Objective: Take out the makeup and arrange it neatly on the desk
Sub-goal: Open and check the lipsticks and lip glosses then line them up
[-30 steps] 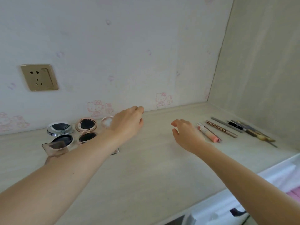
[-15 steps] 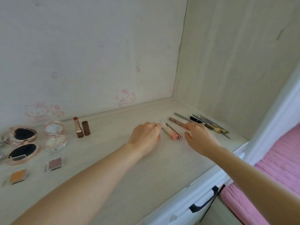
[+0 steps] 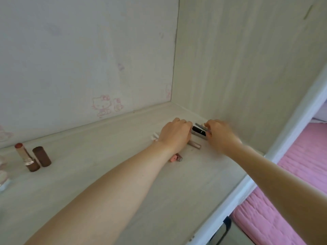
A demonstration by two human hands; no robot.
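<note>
Squaring the row of pens on the desk (image 3: pixel 109 174): black tube (image 3: pixel 198 130) is pinched between left hand (image 3: pixel 174 136) and right hand (image 3: pixel 221 136), fingers curled, seemingly for alignment.

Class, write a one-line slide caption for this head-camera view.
Both hands straighten slim makeup sticks beside an open lipstick on the desk.

Bare desk (image 3: pixel 109 177) runs open between the lipstick (image 3: pixel 26 157) with its cap (image 3: pixel 42 156) at left and the pencils (image 3: pixel 199 132) at right. Side panel (image 3: pixel 247 76) and back wall (image 3: pixel 79 59) close the corner.
</note>
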